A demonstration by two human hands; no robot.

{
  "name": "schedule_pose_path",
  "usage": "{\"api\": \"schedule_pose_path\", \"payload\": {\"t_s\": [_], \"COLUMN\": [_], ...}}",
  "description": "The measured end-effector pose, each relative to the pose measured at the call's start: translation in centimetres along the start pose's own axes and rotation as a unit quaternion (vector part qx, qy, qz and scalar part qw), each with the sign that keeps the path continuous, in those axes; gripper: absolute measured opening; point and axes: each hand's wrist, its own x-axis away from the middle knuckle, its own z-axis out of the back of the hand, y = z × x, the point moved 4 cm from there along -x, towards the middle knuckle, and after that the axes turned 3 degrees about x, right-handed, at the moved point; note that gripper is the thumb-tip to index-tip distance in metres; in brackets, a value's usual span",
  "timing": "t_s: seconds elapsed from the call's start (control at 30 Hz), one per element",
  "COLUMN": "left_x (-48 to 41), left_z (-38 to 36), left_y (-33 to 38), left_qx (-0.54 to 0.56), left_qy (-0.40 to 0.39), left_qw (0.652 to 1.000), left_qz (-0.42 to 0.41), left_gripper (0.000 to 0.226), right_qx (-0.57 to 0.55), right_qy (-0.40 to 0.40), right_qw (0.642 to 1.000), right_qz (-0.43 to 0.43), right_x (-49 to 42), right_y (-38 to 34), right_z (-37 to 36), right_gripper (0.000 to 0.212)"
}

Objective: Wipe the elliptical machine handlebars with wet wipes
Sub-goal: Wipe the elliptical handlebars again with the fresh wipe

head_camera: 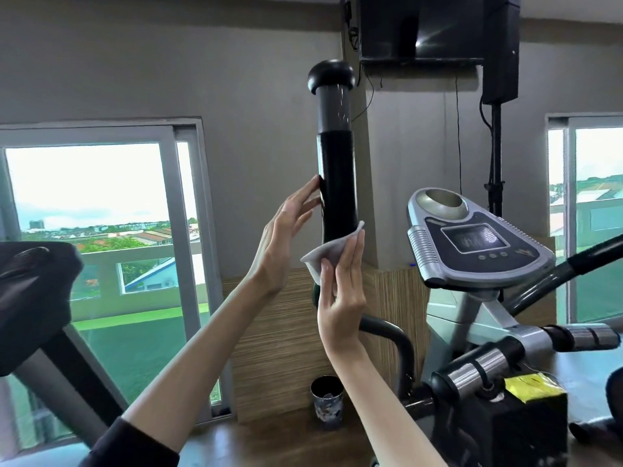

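Note:
The elliptical's left handlebar rises upright in the middle of the view, a black foam grip with a grey band and a round black cap on top. My left hand is spread open, its fingertips touching the grip's left side. Just below and to the right, my right hand pinches a white wet wipe that is pressed against the lower part of the grip. The other handlebar slants up at the far right.
The grey console stands right of the handlebar, with chrome-banded fixed grips below it. A small bin sits on the floor by the wood-panelled wall. Another machine's black part fills the left. Windows flank both sides.

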Motion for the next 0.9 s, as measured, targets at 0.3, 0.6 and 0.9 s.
{"api": "schedule_pose_path", "payload": {"t_s": [0.3,0.6,0.9], "left_x": [0.6,2.2,4.0], "left_z": [0.0,-0.1,-0.8], "left_y": [0.4,-0.5,-3.9], "left_qx": [-0.13,-0.226,-0.279], "left_qy": [-0.008,-0.046,-0.054], "left_qw": [0.99,0.966,0.947], "left_qz": [-0.046,-0.117,-0.152], "left_gripper": [0.047,0.053,0.067], "right_qx": [-0.004,0.015,-0.024], "right_qy": [-0.012,0.081,0.09], "right_qw": [1.0,0.996,0.994], "right_qz": [0.01,0.031,-0.059], "right_x": [-3.7,-1.6,6.9], "right_y": [-1.6,-1.1,3.1], "right_z": [-0.3,-1.2,-3.6], "right_gripper": [0.047,0.047,0.059]}}
